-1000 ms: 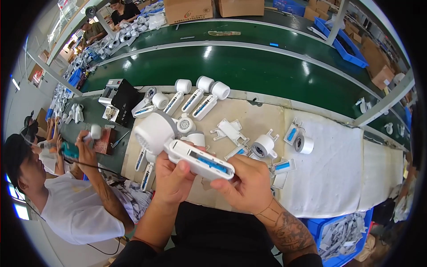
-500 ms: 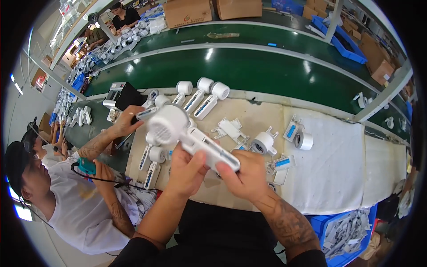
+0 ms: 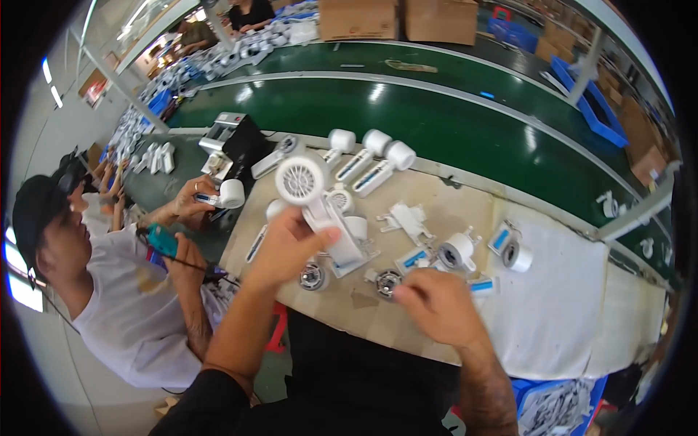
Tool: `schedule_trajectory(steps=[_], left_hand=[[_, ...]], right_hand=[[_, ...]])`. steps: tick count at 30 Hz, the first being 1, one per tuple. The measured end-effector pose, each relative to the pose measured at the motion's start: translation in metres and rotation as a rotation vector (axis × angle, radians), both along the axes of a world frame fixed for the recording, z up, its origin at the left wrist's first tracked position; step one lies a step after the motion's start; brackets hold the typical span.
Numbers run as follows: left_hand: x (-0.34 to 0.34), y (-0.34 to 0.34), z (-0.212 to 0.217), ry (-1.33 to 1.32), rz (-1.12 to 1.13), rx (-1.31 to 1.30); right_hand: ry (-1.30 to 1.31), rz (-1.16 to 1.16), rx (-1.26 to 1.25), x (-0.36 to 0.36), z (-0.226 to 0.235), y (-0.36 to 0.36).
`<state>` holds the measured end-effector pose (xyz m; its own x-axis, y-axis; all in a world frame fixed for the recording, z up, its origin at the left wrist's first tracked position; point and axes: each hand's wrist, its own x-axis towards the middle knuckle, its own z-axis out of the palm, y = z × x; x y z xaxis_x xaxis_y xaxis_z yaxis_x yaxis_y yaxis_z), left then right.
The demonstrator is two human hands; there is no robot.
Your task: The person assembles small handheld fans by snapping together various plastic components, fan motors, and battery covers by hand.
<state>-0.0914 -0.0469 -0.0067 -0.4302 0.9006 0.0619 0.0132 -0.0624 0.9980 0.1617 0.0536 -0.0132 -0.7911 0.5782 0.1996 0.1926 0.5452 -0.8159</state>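
Note:
My left hand is wrapped around the handle of a white handheld fan, its round grille facing up. My right hand, slightly blurred, is curled above the near edge of the work surface; whatever its fingers hold, if anything, is hidden. Just left of the right fingertips lies a round motor part. A second round part rests below the held fan. Right of centre are a white fan head with its round opening showing, and another one beside a blue-striped handle half.
Several fan bodies lie at the back of the mat, before a green conveyor. Left, a co-worker holds a fan part and a teal tool. A blue bin of parts stands at lower right.
My right hand has let go of the fan and moved right. The left hand now holds it alone, grille turned up. The co-worker's hand has lowered with a fan part; the view has shifted.

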Motion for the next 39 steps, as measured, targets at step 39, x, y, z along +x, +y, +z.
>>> schedule_trajectory(steps=[39], left_hand=[[0.047,0.042,-0.031,-0.43,-0.459,-0.11]], right_hand=[[0.196,-0.258,-0.341,0.054,0.059,0.036]])
